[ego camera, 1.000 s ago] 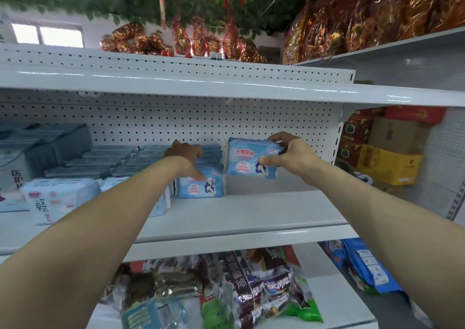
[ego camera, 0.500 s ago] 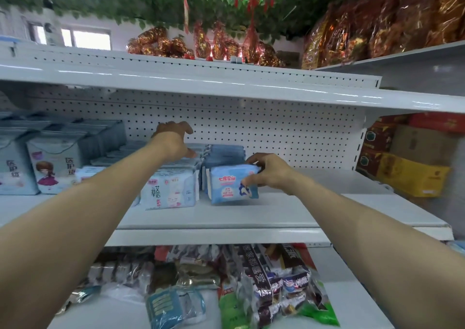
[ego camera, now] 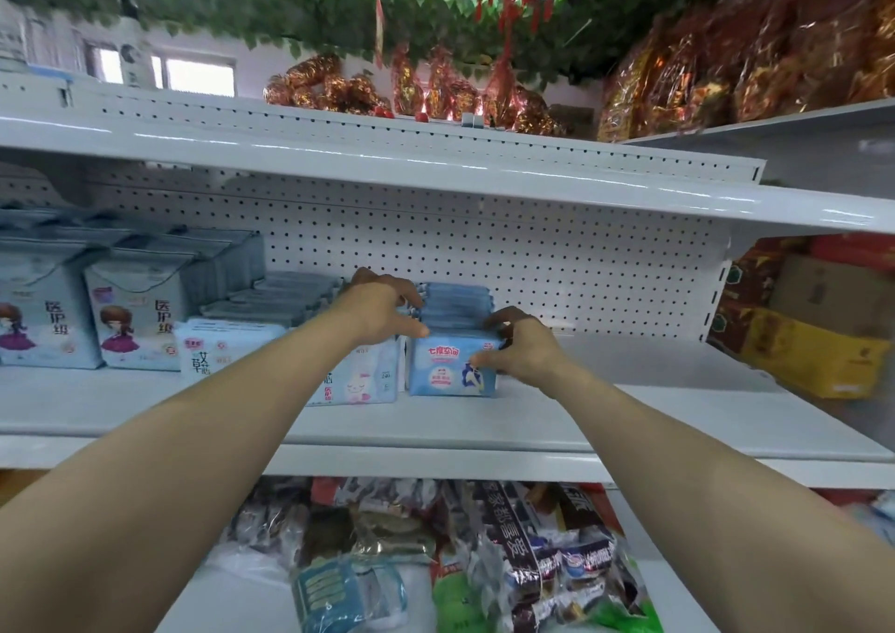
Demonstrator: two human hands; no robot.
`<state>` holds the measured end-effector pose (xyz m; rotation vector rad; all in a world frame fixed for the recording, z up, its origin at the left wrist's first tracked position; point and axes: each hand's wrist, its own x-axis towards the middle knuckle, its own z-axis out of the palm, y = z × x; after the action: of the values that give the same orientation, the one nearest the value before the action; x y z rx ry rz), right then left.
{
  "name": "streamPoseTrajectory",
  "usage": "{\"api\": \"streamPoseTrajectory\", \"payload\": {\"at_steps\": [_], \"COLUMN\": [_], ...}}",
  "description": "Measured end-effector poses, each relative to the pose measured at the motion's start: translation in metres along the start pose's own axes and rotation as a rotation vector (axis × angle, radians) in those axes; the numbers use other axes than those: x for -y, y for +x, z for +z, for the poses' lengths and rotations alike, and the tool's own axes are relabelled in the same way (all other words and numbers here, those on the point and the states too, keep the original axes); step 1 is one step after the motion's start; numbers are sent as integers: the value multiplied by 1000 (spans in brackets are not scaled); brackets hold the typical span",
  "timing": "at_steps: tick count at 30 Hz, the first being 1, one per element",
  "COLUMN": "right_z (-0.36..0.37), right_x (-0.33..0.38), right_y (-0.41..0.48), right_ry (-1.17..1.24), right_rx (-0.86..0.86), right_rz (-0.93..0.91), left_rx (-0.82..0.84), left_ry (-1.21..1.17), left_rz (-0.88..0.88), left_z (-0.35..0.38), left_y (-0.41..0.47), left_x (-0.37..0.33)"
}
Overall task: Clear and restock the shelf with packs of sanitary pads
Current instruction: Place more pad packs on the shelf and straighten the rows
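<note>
A blue pad pack (ego camera: 448, 366) stands upright at the front of a row of blue packs (ego camera: 455, 305) on the white shelf (ego camera: 629, 419). My right hand (ego camera: 520, 349) grips its right upper corner, thumb on the front face. My left hand (ego camera: 382, 308) reaches over the row's left side with fingers curled on the packs behind, thumb pointing at the front pack's top. A white pack with a pink rabbit (ego camera: 361, 378) stands just left, partly hidden by my left forearm.
Further left stand a white pad pack (ego camera: 213, 346), flat grey packs (ego camera: 271, 300) and tall packs with a cartoon girl (ego camera: 131, 315). The shelf to the right of the blue row is bare. Cardboard boxes (ego camera: 813, 342) sit at the far right; snack bags (ego camera: 484, 560) fill the lower shelf.
My right hand brought the blue pack down from the air and set it at the front of the blue row. My left hand moved from the row's front to its top left.
</note>
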<state>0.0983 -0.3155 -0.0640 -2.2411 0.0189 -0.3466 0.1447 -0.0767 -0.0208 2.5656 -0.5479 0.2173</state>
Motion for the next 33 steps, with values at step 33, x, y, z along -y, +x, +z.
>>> {"api": "streamPoseTrajectory", "payload": {"at_steps": [33], "right_z": [-10], "right_x": [3], "right_y": [-6], "right_ry": [-420], "right_rx": [14], "right_rz": [-86], "left_rx": [107], "left_ry": [305], "left_rz": [-49], "left_z": [31], "left_y": [15], "left_x": [-29]}}
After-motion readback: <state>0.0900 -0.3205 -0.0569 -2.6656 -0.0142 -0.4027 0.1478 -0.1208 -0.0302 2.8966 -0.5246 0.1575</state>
